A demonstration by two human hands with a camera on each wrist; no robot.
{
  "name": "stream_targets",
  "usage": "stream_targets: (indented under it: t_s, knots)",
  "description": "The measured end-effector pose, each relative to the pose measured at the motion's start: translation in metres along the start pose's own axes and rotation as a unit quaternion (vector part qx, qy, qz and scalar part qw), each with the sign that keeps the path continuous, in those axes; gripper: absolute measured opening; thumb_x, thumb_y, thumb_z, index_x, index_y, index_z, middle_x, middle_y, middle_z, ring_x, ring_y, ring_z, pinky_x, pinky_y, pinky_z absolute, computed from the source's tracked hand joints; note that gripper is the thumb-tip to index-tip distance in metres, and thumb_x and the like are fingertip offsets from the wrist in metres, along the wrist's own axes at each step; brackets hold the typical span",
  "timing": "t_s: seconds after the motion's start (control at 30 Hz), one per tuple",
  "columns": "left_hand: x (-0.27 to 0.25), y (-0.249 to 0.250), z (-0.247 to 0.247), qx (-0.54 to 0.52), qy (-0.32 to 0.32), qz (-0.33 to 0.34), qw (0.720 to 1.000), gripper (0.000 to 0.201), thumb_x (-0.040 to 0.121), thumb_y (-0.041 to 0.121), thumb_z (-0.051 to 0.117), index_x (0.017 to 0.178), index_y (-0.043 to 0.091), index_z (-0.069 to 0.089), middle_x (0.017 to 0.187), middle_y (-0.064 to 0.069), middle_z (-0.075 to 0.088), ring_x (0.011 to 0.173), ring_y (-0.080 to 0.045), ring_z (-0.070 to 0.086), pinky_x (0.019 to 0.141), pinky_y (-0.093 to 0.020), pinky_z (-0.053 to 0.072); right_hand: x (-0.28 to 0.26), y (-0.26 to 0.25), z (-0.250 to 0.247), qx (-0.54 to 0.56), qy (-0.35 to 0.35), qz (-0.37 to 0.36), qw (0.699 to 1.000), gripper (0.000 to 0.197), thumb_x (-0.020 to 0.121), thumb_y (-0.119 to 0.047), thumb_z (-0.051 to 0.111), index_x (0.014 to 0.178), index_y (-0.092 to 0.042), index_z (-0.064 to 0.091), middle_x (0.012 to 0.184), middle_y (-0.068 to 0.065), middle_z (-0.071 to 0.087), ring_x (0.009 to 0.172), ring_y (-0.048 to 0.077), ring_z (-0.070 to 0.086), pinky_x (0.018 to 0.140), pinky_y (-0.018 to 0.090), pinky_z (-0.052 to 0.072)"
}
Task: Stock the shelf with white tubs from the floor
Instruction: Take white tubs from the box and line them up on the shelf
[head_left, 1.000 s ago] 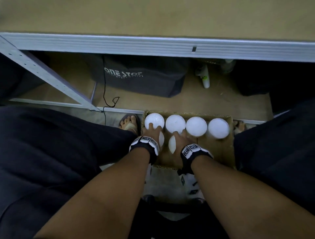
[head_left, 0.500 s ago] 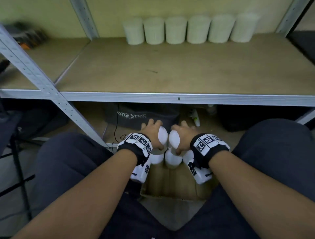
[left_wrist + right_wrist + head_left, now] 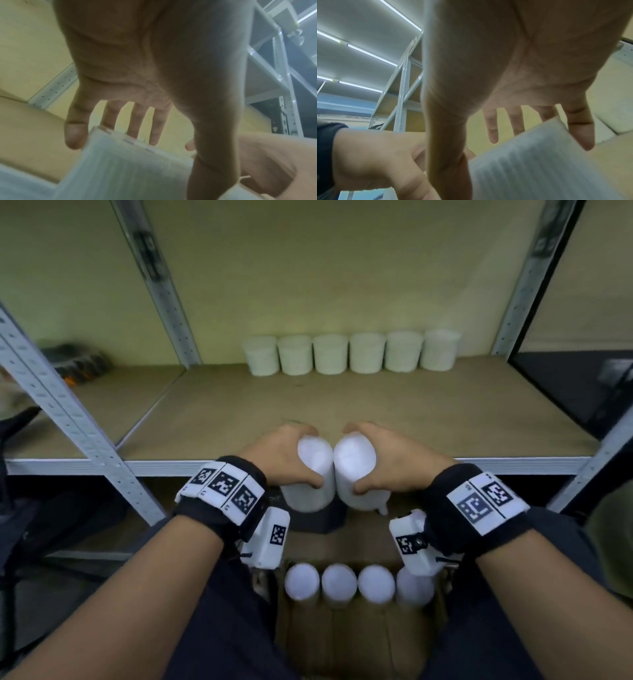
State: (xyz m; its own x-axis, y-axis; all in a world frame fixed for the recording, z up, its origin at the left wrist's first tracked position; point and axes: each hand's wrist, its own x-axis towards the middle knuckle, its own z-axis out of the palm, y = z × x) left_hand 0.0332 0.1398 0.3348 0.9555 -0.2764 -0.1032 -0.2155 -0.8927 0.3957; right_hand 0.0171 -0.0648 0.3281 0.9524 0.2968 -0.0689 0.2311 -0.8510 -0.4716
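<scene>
A: Two white tubs are in transit; the left hand grasps the left tub, the right hand grasps the right tub; the two tubs touch, held at the front edge of the shelf.

B: Status of stock?

A: Six tubs stand in a row at the back of the shelf; four tubs remain in the cardboard box below.

B: Step in hand?

A: Carry phase, by my reading; next, reach forward, set both upright just in front of the row, then release.
</scene>
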Motion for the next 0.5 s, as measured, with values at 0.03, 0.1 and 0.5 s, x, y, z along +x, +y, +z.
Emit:
stream_targets:
  t_s: [0.03, 0.1, 0.5]
  knots:
    - [0.002, 0.004, -0.006, -0.004, 0.017, 0.005, 1.000, 0.084, 0.059, 0.039, 0.079, 0.134, 0.031, 0.044, 0.135, 0.004, 0.051, 0.121, -0.017, 0.050, 0.095, -0.032, 0.048, 0.000, 0.001, -0.007, 0.009, 0.019, 0.000, 1.000, 0.089, 0.057, -0.037, 0.081, 0.134, -0.034, 0.037, 0.136, -0.007, 0.041, 0.122, 0.023, 0.044, 0.098, 0.043, 0.046]
    - [0.010, 0.012, -0.013, -0.013, 0.048, 0.010, 0.999, 0.081, 0.059, 0.039, 0.079, 0.132, 0.031, 0.047, 0.133, 0.003, 0.053, 0.120, -0.017, 0.051, 0.091, -0.031, 0.049, 0.002, 0.003, -0.018, 0.016, 0.052, 0.004, 0.999, 0.077, 0.059, -0.036, 0.081, 0.125, -0.030, 0.042, 0.128, -0.008, 0.041, 0.116, 0.020, 0.046, 0.094, 0.041, 0.047]
    - [0.078, 0.036, 0.002, -0.038, 0.101, 0.012, 0.994, 0.060, 0.065, 0.037, 0.078, 0.119, 0.019, 0.059, 0.125, -0.003, 0.054, 0.118, -0.024, 0.049, 0.087, -0.029, 0.041, 0.045, 0.047, -0.018, 0.081, 0.154, 0.082, 0.981, 0.058, 0.067, -0.032, 0.078, 0.119, -0.023, 0.055, 0.130, 0.001, 0.044, 0.124, 0.026, 0.044, 0.103, 0.035, 0.039]
